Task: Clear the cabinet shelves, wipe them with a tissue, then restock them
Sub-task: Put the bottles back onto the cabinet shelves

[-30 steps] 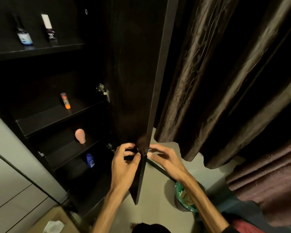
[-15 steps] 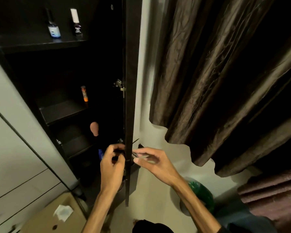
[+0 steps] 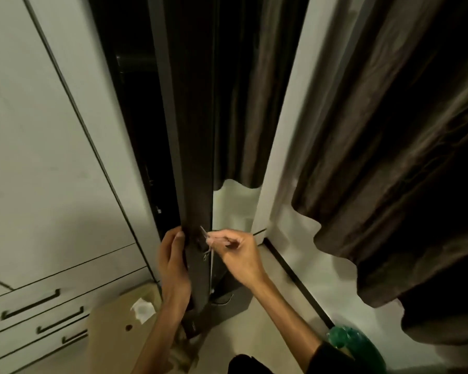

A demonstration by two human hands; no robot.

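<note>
The tall dark cabinet door [image 3: 195, 130] stands almost closed, with only a narrow dark gap [image 3: 135, 117] left of it; shelves and their bottles are hidden. My left hand [image 3: 173, 263] grips the door's left edge near the bottom, fingers curled round it. My right hand [image 3: 235, 252] pinches a small metal key [image 3: 204, 234] at the door's lock, right of the left hand. A crumpled white tissue [image 3: 143, 310] lies on a cardboard box [image 3: 116, 336] on the floor below.
White wardrobe panels and drawers with dark handles [image 3: 30, 303] fill the left. Brown curtains [image 3: 389, 157] hang on the right over a white wall. A green bin [image 3: 354, 344] sits on the floor at lower right.
The cabinet door has swung from wide open to nearly closed, hiding the shelves and bottles. Both hands followed the door's lower edge, the right one bringing a key to the lock.
</note>
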